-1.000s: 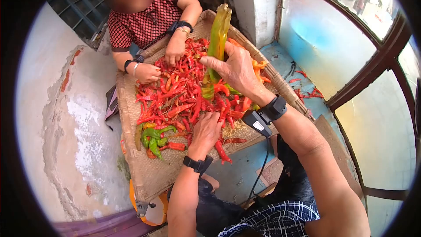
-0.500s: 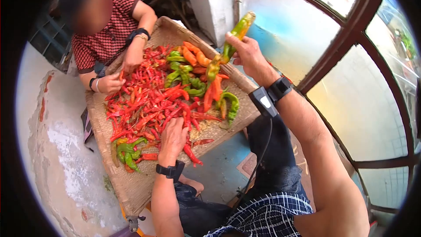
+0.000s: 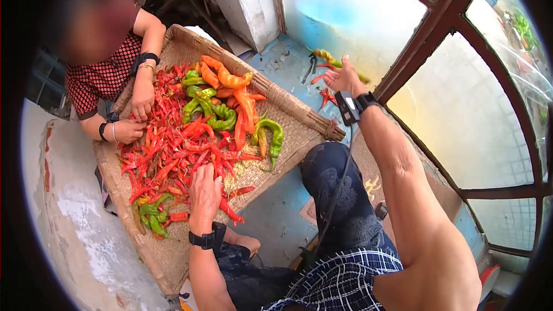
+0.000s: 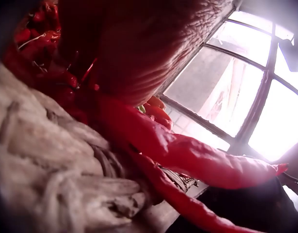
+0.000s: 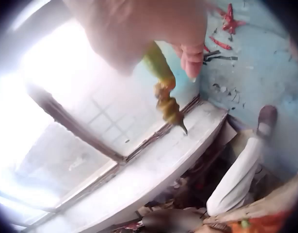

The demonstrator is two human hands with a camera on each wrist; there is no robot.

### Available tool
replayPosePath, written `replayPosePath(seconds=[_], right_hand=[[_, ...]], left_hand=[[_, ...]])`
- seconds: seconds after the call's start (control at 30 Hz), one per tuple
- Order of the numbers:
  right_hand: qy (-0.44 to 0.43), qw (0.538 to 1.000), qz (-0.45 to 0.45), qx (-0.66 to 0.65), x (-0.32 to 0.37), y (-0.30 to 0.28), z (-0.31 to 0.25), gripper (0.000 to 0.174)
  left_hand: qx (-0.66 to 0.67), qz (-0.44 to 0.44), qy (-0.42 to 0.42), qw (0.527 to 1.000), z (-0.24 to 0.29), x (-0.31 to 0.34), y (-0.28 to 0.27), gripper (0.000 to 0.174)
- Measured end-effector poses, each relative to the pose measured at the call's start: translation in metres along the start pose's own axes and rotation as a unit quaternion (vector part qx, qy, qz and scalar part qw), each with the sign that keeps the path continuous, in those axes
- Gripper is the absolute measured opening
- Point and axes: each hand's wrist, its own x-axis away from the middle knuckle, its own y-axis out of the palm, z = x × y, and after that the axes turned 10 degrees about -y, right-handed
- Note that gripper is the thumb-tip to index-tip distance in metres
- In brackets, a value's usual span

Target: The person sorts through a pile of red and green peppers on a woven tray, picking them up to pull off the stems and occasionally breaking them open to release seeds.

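Observation:
My right hand reaches out past the tray's right side with its fingers spread. A long yellow-green pepper shows just beyond that hand, and none of the fingers wrap it. In the right wrist view the pepper has a shrivelled, twisted brownish-yellow end and a green part overlapped by the hand. My left hand rests on the near side of the red chilli peppers, its fingertips partly hidden among them. Close by the left palm, a long red chilli fills the left wrist view.
The woven tray also bears orange peppers and green peppers. Across it, another person's hands touch the chillies. Several red chillies lie on the blue floor near the framed window.
My right hand has swung right, away from the tray, and its fingers have let go of the yellow-green pepper. The left hand stays on the chillies while the head view has turned right.

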Motion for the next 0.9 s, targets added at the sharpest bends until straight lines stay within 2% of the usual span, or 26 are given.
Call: replayPosePath(seconds=[0.03, 0.07, 0.1, 0.17, 0.23, 0.27, 0.33, 0.37, 0.47, 0.53, 0.57, 0.6, 0.63, 0.67, 0.73, 0.77, 0.83, 0.87, 0.9], right_hand=[[0.003, 1.0, 0.001, 0.003, 0.01, -0.003, 0.007, 0.054], [0.024, 0.96, -0.249, -0.13, 0.019, -0.009, 0.015, 0.05], [0.042, 0.841, -0.476, -0.254, 0.031, -0.015, 0.022, 0.046], [0.13, 0.785, -0.505, -0.334, 0.116, 0.006, 0.01, 0.041], [0.184, 0.711, -0.549, -0.399, 0.175, 0.017, 0.007, 0.039], [0.182, 0.711, -0.549, -0.399, 0.19, 0.02, 0.007, 0.039], [0.17, 0.673, -0.569, -0.44, 0.206, 0.025, 0.01, 0.035], [0.17, 0.673, -0.57, -0.44, 0.207, 0.026, 0.011, 0.035], [0.208, 0.657, -0.57, -0.448, 0.202, 0.025, 0.015, 0.037], [0.132, 0.707, -0.605, -0.342, 0.185, 0.024, 0.014, 0.037], [0.023, 0.832, -0.523, -0.187, 0.179, 0.021, 0.008, 0.041], [-0.244, 0.819, -0.514, 0.075, 0.165, 0.021, 0.013, 0.044], [-0.478, 0.69, -0.435, 0.327, 0.144, 0.018, 0.022, 0.048], [-0.476, 0.692, -0.433, 0.327, 0.122, 0.008, 0.028, 0.048], [-0.359, 0.578, -0.533, 0.503, 0.095, -0.016, 0.027, 0.051], [-0.356, 0.579, -0.531, 0.506, 0.092, -0.023, 0.03, 0.051], [-0.277, 0.653, -0.513, 0.484, 0.105, -0.028, 0.033, 0.049], [-0.265, 0.672, -0.499, 0.478, 0.111, -0.029, 0.031, 0.048], [-0.264, 0.673, -0.499, 0.477, 0.119, -0.029, 0.031, 0.048]], left_hand=[[0.0, -0.002, -0.002, 1.0, 0.0, 0.001, 0.0, 0.032], [-0.001, -0.006, -0.004, 1.0, -0.002, 0.001, 0.0, 0.032], [-0.006, -0.001, 0.001, 1.0, -0.002, 0.001, 0.0, 0.033], [-0.006, 0.003, 0.012, 1.0, -0.002, 0.001, 0.002, 0.034], [-0.015, 0.003, 0.012, 1.0, -0.003, 0.001, 0.002, 0.035], [-0.017, 0.007, 0.013, 1.0, -0.002, 0.001, 0.002, 0.035], [-0.012, 0.001, 0.004, 1.0, 0.001, 0.001, 0.0, 0.034], [-0.007, -0.007, -0.005, 1.0, 0.001, 0.002, -0.001, 0.033], [-0.007, -0.005, -0.002, 1.0, 0.002, 0.002, -0.001, 0.033], [-0.006, -0.005, 0.001, 1.0, 0.002, 0.001, -0.002, 0.033], [-0.006, -0.006, 0.004, 1.0, 0.001, 0.002, -0.001, 0.032], [-0.006, -0.01, 0.001, 1.0, 0.001, 0.003, -0.001, 0.032], [-0.005, -0.01, 0.003, 1.0, 0.001, 0.003, -0.001, 0.032], [-0.003, -0.009, 0.008, 1.0, 0.0, 0.002, -0.001, 0.032], [-0.011, -0.005, 0.009, 1.0, -0.001, 0.002, 0.001, 0.032], [-0.019, 0.002, 0.009, 1.0, -0.002, 0.002, 0.003, 0.031], [-0.036, 0.011, 0.027, 0.999, -0.002, 0.002, 0.006, 0.033], [-0.037, 0.013, 0.026, 0.999, -0.002, 0.002, 0.006, 0.033], [-0.038, 0.016, 0.024, 0.999, -0.002, 0.002, 0.006, 0.034]])
